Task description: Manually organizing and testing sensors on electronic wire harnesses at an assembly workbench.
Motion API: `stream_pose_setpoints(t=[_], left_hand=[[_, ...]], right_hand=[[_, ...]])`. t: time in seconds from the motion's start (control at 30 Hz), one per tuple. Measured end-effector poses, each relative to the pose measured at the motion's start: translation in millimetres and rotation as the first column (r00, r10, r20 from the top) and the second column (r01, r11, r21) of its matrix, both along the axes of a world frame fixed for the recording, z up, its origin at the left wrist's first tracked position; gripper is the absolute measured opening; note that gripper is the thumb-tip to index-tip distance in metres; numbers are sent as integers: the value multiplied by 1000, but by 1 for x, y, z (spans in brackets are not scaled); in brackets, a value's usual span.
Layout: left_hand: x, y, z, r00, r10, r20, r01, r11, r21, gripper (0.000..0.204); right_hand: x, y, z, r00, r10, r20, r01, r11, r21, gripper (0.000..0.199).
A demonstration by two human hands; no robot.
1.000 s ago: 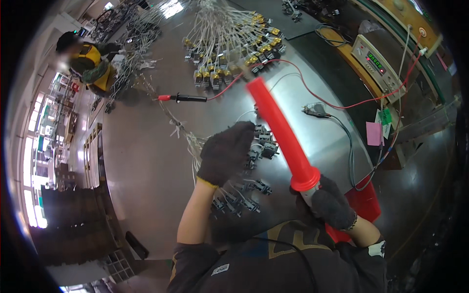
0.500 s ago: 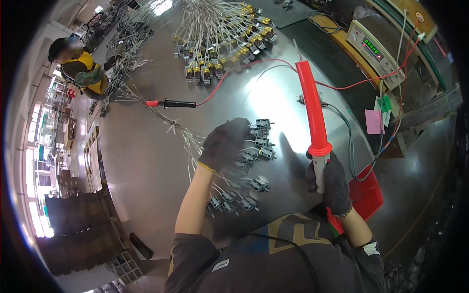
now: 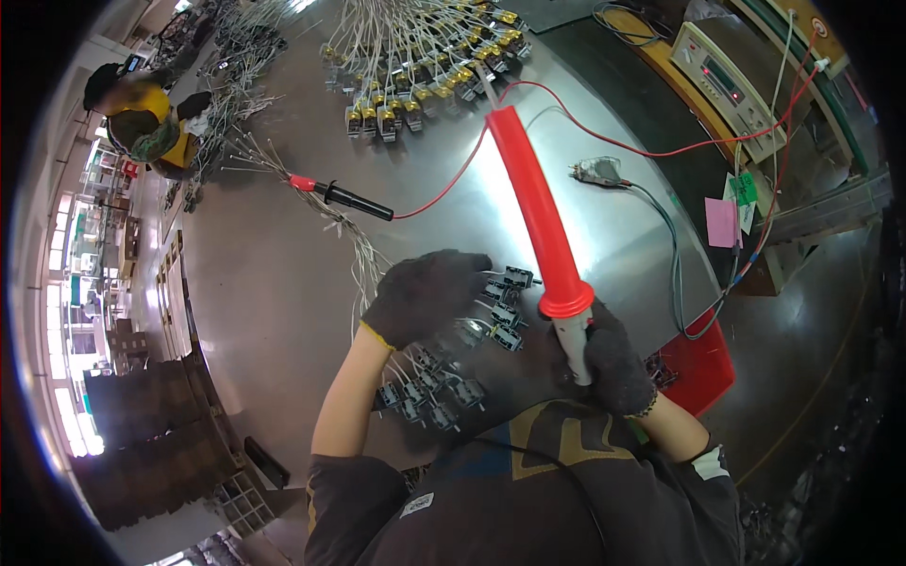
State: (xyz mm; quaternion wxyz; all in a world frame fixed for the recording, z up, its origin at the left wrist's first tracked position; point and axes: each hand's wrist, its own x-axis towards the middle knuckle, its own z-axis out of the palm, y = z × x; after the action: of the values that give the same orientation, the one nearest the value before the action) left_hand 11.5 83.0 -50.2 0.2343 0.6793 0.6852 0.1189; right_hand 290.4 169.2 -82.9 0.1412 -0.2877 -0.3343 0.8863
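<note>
My right hand point(image 3: 612, 358), in a dark glove, grips the grey handle of a long red test probe point(image 3: 533, 203) that points away from me, its tip near the far group of yellow connectors point(image 3: 429, 80). My left hand point(image 3: 423, 294), also gloved, rests flat on a cluster of small black connectors point(image 3: 500, 302) with white wires on the shiny metal table point(image 3: 264, 283). More black connectors point(image 3: 425, 391) lie close to my body.
A second black-and-red probe point(image 3: 344, 196) lies on the table, joined by a red lead. A beige test instrument point(image 3: 727, 80) stands at the far right, with pink and green notes point(image 3: 729, 212) and a red bin point(image 3: 703, 363) nearby. Another person point(image 3: 146, 123) sits far left.
The red probe has swung from leaning left to pointing up, then leaned left again toward the yellow connectors. My left hand stayed on the black connectors.
</note>
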Motion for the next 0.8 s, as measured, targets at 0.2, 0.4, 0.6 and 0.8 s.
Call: stream_pose_setpoints(t=[0.2,0.4,0.6,0.8], left_hand=[[55,-31,47,992,129,-13,-126,982,141,49],[130,-57,33,203,470,859,-691,690,-214,39],[116,-77,6,355,346,868,-628,776,-53,38],[120,-79,4,368,387,845,-556,820,-133,34]], right_hand=[[-8,-6,6,979,133,-153,-82,950,300,80],[-16,-33,15,942,312,-126,-238,881,409,72],[-39,-35,26,931,330,-158,-81,606,791,48],[-18,-52,-2,942,333,52,-290,723,627,48]])
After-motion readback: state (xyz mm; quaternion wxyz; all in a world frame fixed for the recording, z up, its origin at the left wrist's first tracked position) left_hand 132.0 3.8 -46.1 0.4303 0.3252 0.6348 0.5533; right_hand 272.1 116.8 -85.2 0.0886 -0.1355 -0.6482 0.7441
